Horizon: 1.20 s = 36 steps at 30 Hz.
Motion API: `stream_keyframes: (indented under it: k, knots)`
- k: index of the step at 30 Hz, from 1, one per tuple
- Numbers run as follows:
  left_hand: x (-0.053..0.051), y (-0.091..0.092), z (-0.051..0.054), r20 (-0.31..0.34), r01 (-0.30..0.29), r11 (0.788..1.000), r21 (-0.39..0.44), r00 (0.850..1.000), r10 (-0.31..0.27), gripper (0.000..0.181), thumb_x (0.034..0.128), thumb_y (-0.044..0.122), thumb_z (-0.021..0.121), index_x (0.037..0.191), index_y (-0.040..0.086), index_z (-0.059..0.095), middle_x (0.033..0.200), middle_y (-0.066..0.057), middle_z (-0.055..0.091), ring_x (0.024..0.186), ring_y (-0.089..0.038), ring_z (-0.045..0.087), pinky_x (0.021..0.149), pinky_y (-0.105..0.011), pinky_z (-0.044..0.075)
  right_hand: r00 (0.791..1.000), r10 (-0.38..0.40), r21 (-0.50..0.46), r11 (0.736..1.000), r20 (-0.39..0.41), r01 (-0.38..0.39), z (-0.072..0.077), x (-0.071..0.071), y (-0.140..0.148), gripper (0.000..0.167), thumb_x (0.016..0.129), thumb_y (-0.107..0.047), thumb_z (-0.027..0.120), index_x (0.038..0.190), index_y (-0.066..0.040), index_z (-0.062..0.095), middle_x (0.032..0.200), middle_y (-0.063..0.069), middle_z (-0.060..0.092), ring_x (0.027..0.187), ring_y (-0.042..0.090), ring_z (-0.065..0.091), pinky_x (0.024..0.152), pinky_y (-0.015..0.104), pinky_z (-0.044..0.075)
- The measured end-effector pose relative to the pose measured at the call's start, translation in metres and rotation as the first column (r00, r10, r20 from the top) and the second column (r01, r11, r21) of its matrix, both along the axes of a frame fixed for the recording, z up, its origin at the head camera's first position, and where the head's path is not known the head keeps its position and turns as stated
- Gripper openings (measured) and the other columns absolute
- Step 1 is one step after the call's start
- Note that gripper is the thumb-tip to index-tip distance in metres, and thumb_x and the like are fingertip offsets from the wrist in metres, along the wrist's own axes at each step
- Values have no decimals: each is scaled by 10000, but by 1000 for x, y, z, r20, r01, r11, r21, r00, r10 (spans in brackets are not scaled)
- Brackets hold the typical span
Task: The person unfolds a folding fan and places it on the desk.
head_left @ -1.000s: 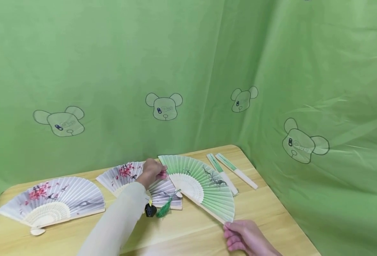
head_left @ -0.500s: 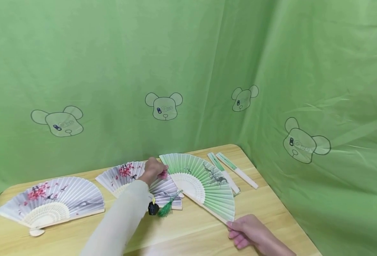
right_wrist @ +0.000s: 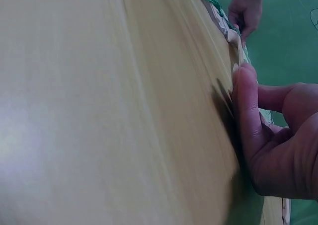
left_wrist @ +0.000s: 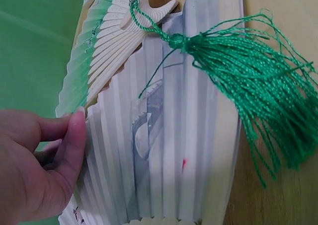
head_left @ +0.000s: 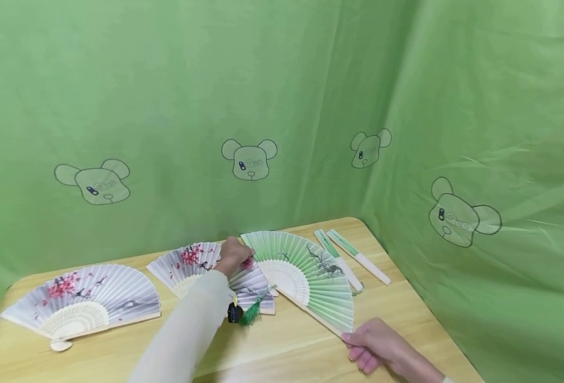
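Over pale wooden surface [head_left: 282, 351]: pinching open green-and-white pleated folding fan [head_left: 331, 292] at opposite edges with left fingers [left_wrist: 74, 138], right fingers [right_wrist: 246, 101].

Green curtain [head_left: 186, 96] with bear-head outlines [head_left: 250, 162], pale wooden table [head_left: 282, 351]

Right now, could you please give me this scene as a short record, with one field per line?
Main item: green fan, spread open
Left hand: pinches the fan's far-left corner
Right hand: pinches the fan's near-right end
Attachment: green tassel, lying partly over the middle gray fan
Other open fan: left gray fan, with red blossoms
Closed items: two folded fans, beyond the green fan at right
Surface: wooden table
Backdrop: green curtain, printed with bear heads
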<state>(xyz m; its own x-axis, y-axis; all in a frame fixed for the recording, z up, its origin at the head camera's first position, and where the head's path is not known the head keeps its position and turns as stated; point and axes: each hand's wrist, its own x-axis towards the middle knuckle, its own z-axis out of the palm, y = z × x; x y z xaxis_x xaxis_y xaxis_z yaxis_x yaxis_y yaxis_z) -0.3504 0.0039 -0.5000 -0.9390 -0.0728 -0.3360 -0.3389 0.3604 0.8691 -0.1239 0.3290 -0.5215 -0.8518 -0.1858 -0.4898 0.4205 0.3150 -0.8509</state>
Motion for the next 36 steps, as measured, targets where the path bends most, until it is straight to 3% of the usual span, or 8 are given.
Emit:
stream_keyframes:
  k: [8,18,24,36]
  knots:
    - [3,3,1,-4,-12,1000,11,1000,12,80,846,-61,771,864,-113,714,650,-178,714,436,-170,605,491,-342,662,1000,-7,19,1000,13,7,-2,-1,2,321,971,-291,714,884,16,681,697,25,702,528,84,644,507,237,643]
    - [4,-1,0,-41,-6,1000,-9,999,5,116,873,-17,776,879,-116,717,651,-180,717,416,-152,584,464,-329,648,1000,-1,-11,1000,21,1,-3,-2,1,314,963,-287,724,875,11,677,684,7,694,522,73,644,503,224,639]
    - [6,-6,3,-39,24,1000,-3,999,-24,133,888,13,779,890,-107,723,673,-185,721,423,-149,588,484,-331,655,1000,20,-25,1000,24,-19,-1,-4,5,319,964,-280,721,898,30,683,701,23,708,544,82,664,521,233,650]
    - [12,-13,9,-16,129,989,69,992,-128,153,915,-8,733,954,-154,713,558,-69,628,438,-128,553,423,-253,587,999,13,83,996,-31,-10,5,-6,14,299,962,-230,715,938,67,693,750,84,726,587,125,692,567,305,682]
